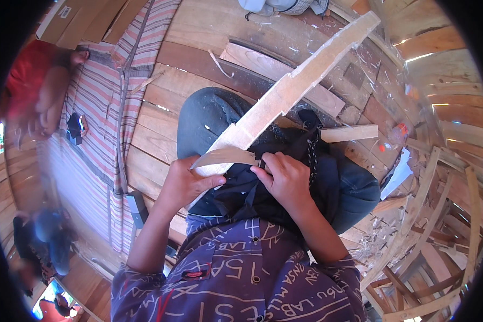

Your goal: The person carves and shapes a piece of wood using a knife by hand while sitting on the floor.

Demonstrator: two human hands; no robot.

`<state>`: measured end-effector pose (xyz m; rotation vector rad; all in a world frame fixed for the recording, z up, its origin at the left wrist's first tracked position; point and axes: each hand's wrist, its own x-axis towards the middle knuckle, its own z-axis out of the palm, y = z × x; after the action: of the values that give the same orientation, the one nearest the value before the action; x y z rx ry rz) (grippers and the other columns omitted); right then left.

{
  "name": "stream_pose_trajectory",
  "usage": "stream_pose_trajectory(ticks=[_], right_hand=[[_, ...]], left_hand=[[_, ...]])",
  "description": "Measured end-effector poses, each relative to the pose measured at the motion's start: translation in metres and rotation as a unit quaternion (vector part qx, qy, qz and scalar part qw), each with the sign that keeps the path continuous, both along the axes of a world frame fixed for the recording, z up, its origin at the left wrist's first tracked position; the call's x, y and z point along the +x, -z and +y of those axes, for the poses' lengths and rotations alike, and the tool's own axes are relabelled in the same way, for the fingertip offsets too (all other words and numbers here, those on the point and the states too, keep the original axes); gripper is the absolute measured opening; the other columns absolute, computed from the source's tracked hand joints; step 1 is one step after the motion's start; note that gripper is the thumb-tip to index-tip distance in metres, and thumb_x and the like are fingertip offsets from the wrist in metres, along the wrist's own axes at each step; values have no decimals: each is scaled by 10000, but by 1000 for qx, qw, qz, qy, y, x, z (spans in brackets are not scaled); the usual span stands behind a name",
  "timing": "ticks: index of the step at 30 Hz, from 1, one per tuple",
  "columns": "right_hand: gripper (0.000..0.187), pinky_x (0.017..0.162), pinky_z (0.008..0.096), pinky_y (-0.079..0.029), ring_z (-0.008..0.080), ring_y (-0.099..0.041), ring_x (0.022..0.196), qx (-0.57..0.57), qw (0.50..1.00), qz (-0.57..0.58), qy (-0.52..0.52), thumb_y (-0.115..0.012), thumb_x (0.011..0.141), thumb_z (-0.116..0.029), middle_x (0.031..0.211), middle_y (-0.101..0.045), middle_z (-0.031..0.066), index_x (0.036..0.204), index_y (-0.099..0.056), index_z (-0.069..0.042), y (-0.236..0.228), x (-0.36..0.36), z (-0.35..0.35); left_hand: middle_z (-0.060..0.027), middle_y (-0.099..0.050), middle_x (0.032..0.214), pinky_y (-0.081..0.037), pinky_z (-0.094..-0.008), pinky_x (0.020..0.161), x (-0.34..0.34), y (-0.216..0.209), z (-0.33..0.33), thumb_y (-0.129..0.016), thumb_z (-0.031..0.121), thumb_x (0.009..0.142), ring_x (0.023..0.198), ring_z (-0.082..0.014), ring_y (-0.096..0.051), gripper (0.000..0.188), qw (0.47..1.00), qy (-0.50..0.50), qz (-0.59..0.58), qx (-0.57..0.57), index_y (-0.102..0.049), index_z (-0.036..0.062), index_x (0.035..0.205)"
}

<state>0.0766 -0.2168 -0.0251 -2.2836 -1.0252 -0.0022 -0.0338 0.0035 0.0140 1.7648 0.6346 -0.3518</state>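
Note:
A long, pale wooden piece with stepped edges point(300, 80) slants from my lap up to the far right. My left hand point(188, 180) is closed around its near end, the thumb on top. A broad curved knife blade point(228, 156) lies across the wood there, its tip close to my left fingers. My right hand point(284, 174) is closed at the other end of this knife, with the handle mostly hidden in the fist. Dark cloth and a patterned cord point(312, 150) lie in my lap under the right hand.
Loose planks point(284, 75) lie beyond my knees, and a short wood strip point(350, 133) is at the right. Shavings point(383, 241) litter the floor near curved wooden strips point(402, 252). A striped mat point(99, 134) and a person in red point(29, 80) are at the left.

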Motion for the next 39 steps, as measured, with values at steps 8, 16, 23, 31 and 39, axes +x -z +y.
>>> stream_pose_trajectory(ticks=[8, 16, 23, 31, 39], right_hand=[[375, 462, 318, -428, 198, -534, 517, -13, 998, -64, 11, -741, 779, -429, 628, -479, 15, 737, -522, -128, 7, 10, 1], [312, 528, 376, -481, 292, -614, 598, -29, 989, -52, 135, -753, 820, -332, 681, -596, 72, 861, -571, -82, -10, 62, -21], [331, 496, 365, -464, 262, -597, 551, 1, 996, 80, 37, -737, 832, -343, 623, -543, 50, 775, -532, -89, -10, 21, 4], [412, 478, 348, -460, 226, -586, 545, -61, 996, -37, 52, -749, 769, -435, 619, -514, 23, 716, -496, -115, 8, 42, -4], [405, 484, 365, -451, 236, -587, 566, -78, 987, -87, 110, -734, 786, -444, 640, -523, 30, 730, -509, -111, 15, 45, -8]], left_hand=[[-50, -689, 846, -494, -266, 716, 4, 0, 0, -865, 240, 735, 807, -76, -593, 441, 1000, -8, -4, -26, -672, -55, 1000], [-67, -685, 771, -492, -266, 664, -2, 6, 3, -880, 264, 715, 719, -85, -599, 415, 997, -33, 9, -66, -682, -50, 899], [-107, -689, 783, -512, -299, 677, 3, 6, -3, -888, 270, 686, 750, -112, -628, 495, 999, -24, -20, -11, -661, -76, 957], [-110, -682, 827, -501, -292, 691, 8, -6, -4, -826, 169, 684, 771, -109, -603, 432, 997, 42, 2, 66, -633, -83, 978], [-102, -679, 824, -494, -277, 693, 8, -7, -3, -821, 148, 684, 770, -101, -597, 401, 999, 30, 12, 38, -633, -82, 954]])
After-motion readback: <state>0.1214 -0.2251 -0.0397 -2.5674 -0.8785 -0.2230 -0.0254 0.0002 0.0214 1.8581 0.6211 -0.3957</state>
